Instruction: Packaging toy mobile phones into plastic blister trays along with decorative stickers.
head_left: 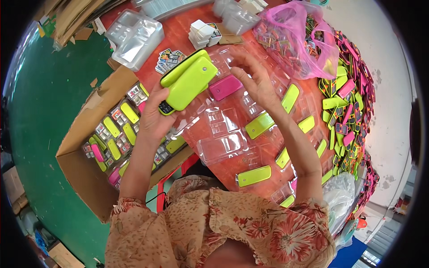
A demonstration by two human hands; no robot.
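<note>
My left hand [154,116] grips a small stack of yellow-green toy phones [190,82], held up above the table's left part. A dark keypad shows at the stack's lower end. Free of any object, my right hand [255,80] hovers with thumb and fingers apart, right of a pink toy phone [225,87] lying in a clear plastic tray. More yellow-green toy phones [259,125] lie in clear trays below my right forearm. An unfilled clear tray [219,149] sits nearer to me.
Left of the table stands a cardboard box [85,178] of packed toy phones. A pink plastic bag [304,53] of small colourful pieces rests at the far right, beside a large heap of toy phones [346,102]. Stacked clear trays [136,40] and printed cards [169,59] lie far left.
</note>
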